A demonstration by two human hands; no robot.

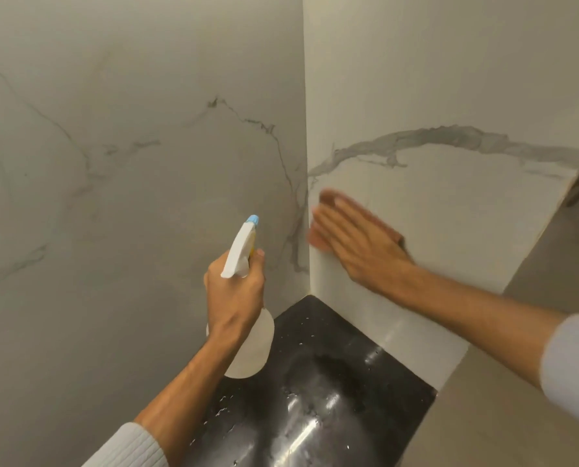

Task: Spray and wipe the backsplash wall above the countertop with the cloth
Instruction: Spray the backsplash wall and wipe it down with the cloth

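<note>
Nearest the lens at 6 o'clock: glossy black countertop (332, 416), beaded with droplets. Rising behind it from 9 to 3 o'clock, veined marble-look backsplash wall (433, 96), two panels meeting at a corner near 12. At 7 o'clock, left hand (236, 291) closed around the neck of a translucent spray bottle (247, 345), nozzle tipped blue and aimed up toward the corner, one fingertip by the trigger, forearm angled in from a pale ribbed sleeve (129, 446). At 1 o'clock, right hand (355, 244) spread flat, fingers extended, pinning a reddish-brown cloth (325, 200) against the right-hand panel just beside the corner; motion blur at the fingertips. Cloth likely soft, light and limp, best driven under an open palm rather than pinched. Bottle probably light and slick when wet; neck the surest hold.
</note>
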